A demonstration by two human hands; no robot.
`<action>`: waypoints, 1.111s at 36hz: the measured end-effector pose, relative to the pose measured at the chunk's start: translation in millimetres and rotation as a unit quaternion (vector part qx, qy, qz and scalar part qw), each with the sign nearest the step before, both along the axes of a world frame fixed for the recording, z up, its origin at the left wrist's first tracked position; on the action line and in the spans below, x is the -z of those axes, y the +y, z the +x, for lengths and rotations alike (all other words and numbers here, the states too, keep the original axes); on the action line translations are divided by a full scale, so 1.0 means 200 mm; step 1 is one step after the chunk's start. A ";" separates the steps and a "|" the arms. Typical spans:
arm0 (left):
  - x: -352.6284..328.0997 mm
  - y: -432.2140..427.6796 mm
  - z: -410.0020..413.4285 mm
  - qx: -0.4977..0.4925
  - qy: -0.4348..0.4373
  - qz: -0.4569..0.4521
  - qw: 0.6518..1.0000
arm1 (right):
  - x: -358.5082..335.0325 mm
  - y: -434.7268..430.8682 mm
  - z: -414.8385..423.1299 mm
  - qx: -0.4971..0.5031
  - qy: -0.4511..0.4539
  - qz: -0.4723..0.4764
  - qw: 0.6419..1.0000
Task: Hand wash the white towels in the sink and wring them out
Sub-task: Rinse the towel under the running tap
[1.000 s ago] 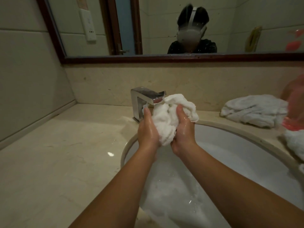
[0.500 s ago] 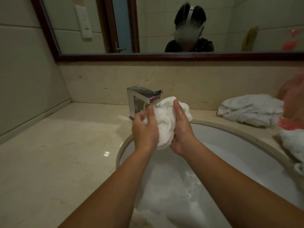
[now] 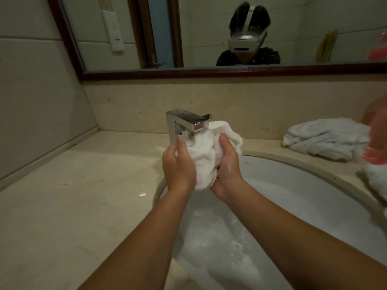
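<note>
Both hands clench one bunched towel [image 3: 204, 158] above the sink [image 3: 303, 185], just below the tap [image 3: 188, 122]: left hand [image 3: 178, 164], right hand [image 3: 227, 168]. Best to twist the fists opposite ways, keeping drips over the suds [image 3: 219, 243].

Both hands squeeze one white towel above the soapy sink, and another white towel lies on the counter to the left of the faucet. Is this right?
Not fully. The head view shows the other white towel lying on the counter to the right of the faucet, not the left. The rest holds.
</note>
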State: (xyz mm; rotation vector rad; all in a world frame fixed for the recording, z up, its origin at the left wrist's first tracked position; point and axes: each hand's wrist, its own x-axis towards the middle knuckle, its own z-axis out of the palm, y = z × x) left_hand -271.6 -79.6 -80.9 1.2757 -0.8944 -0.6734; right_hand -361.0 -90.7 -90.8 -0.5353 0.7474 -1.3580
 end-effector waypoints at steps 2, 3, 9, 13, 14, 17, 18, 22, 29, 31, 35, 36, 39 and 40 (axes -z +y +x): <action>-0.01 0.00 0.00 0.005 -0.013 -0.002 1.000 | 0.01 0.00 -0.01 0.004 -0.012 0.007 1.000; -0.01 0.01 0.00 0.009 -0.025 -0.004 1.000 | 0.02 0.00 -0.01 0.007 -0.016 0.013 1.000; 0.01 0.00 -0.03 0.044 -0.073 0.023 0.996 | 0.04 -0.01 -0.02 0.034 -0.014 0.020 0.999; -0.01 0.01 -0.03 0.061 -0.073 0.021 0.995 | 0.04 -0.04 -0.03 0.050 0.016 0.010 0.999; -0.01 0.01 -0.03 0.057 -0.077 0.016 0.995 | 0.04 -0.05 -0.04 0.044 0.028 0.006 0.999; -0.01 0.02 -0.02 0.042 -0.086 -0.016 0.995 | 0.03 -0.06 -0.03 0.014 0.085 0.022 0.996; -0.01 0.02 -0.01 0.038 -0.094 -0.025 0.995 | 0.03 -0.07 -0.03 0.012 0.108 0.027 0.994; 0.01 0.03 0.00 0.057 -0.128 -0.022 0.990 | 0.04 -0.09 0.01 0.016 0.180 0.034 0.983; -0.01 0.03 0.00 0.125 -0.053 0.027 0.990 | -0.02 -0.05 0.02 0.031 0.265 -0.028 0.963; 0.00 0.03 0.00 0.123 -0.055 0.042 0.990 | -0.01 -0.05 0.02 0.046 0.264 -0.042 0.962; 0.02 0.02 0.00 0.140 -0.071 0.037 0.987 | 0.00 -0.04 -0.02 0.065 0.261 -0.012 0.963; 0.02 0.02 0.00 0.141 -0.068 0.030 0.987 | 0.00 -0.03 -0.02 0.066 0.262 -0.002 0.963; 0.01 0.01 0.01 0.134 -0.038 0.020 0.990 | -0.01 -0.04 0.00 0.073 0.259 0.022 0.963; 0.00 0.00 0.01 0.130 -0.028 0.021 0.991 | 0.00 -0.05 0.00 0.075 0.251 0.026 0.965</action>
